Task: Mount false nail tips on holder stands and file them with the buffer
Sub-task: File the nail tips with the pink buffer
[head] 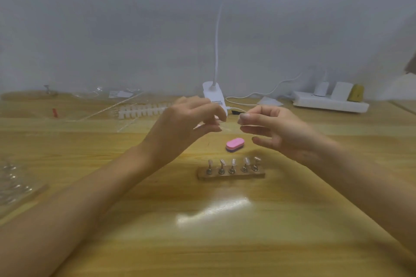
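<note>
Here, beyond the pink buffer (235, 144), a clear nail tip (221, 126) is pinched in the left hand's (186, 119) grip; the right hand's (278, 129) grip cannot be told.

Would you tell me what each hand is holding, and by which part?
The left hand pinches a small clear piece, likely a false nail tip; blur hides where. For the right hand it cannot be told.

The person's left forearm (94, 198) and right forearm (360, 186) are bare as far as they can be seen. The left grip (186, 119) and the right grip (281, 130) have slender fingers (254, 129), and the thumbnail (245, 116) on the right one is short, pale and plain.
</note>
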